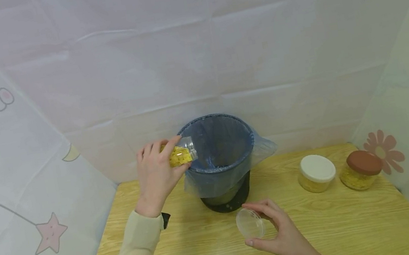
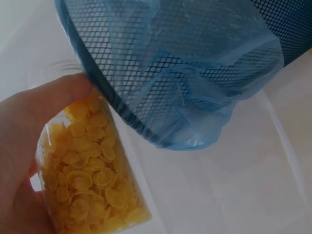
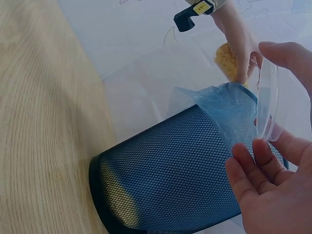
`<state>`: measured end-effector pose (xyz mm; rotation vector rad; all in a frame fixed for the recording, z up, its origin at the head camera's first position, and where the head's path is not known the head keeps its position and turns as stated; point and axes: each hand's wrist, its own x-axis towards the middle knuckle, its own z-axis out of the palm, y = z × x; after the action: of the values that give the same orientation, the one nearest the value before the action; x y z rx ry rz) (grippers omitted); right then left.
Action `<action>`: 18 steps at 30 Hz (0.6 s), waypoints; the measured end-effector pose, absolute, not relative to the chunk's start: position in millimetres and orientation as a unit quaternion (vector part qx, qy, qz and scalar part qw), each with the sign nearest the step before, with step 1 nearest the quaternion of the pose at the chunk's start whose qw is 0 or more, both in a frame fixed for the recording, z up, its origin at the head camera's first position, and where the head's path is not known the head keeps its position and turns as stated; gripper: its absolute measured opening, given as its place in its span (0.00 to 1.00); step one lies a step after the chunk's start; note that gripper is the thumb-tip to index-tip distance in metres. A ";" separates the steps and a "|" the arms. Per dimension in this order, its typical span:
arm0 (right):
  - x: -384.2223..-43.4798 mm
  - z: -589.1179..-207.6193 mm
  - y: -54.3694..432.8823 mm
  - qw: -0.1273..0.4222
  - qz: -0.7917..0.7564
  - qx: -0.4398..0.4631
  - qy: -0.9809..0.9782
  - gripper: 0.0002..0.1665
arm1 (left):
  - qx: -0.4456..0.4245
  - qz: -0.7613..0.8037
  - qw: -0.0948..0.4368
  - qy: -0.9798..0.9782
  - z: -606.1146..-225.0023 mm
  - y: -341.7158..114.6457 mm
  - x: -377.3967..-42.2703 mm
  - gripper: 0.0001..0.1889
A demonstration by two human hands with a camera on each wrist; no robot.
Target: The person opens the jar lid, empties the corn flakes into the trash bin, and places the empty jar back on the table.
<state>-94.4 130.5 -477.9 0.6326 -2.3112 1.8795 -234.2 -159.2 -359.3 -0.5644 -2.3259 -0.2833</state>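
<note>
My left hand (image 1: 156, 169) grips a clear plastic jar (image 2: 87, 170) of yellow flakes, tipped on its side at the rim of a bin. Its uncovered mouth points right, over the bin's opening; the flakes lie inside the jar. The dark mesh bin (image 3: 165, 165) is lined with a thin blue plastic bag (image 1: 217, 181) folded over its rim. In front of the bin, my right hand (image 1: 283, 231) pinches a clear round lid (image 1: 250, 223) by its edges between thumb and fingers. The right wrist view shows that lid edge-on (image 3: 269, 100).
On the right of the wooden table (image 1: 308, 236) stand a jar with a white lid (image 1: 316, 172) and a jar with a red-brown lid (image 1: 359, 169), both with yellow contents. Light printed cloth walls (image 1: 216, 53) enclose the back and sides.
</note>
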 end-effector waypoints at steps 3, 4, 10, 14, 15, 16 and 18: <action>-93.7 -477.5 130.5 0.045 0.616 0.205 -0.759 0.39 | -0.222 -0.108 0.360 -0.900 -358.7 -158.8 -233.7 0.42; -93.4 -477.3 130.5 0.045 0.615 0.205 -0.760 0.38 | -0.223 -0.107 0.361 -0.899 -358.4 -158.7 -233.6 0.42; -92.5 -476.0 130.2 0.035 0.620 0.196 -0.759 0.38 | -0.226 -0.094 0.358 -0.901 -356.8 -158.0 -233.5 0.41; -92.2 -477.1 129.9 0.038 0.617 0.203 -0.759 0.38 | -0.227 -0.084 0.354 -0.903 -355.4 -157.0 -232.3 0.40; -92.3 -477.4 129.8 0.038 0.617 0.203 -0.759 0.38 | -0.228 -0.081 0.354 -0.904 -355.1 -156.8 -232.1 0.40; -92.1 -477.6 129.8 0.037 0.617 0.203 -0.759 0.38 | -0.229 -0.078 0.353 -0.904 -354.8 -156.6 -231.9 0.40; -91.9 -477.7 129.6 0.032 0.617 0.197 -0.761 0.38 | -0.230 -0.074 0.352 -0.904 -354.3 -156.1 -231.7 0.40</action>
<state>-91.9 129.6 -477.7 0.6067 -2.3437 1.9000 -231.7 -156.1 -354.3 -0.5963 -2.3389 -0.1902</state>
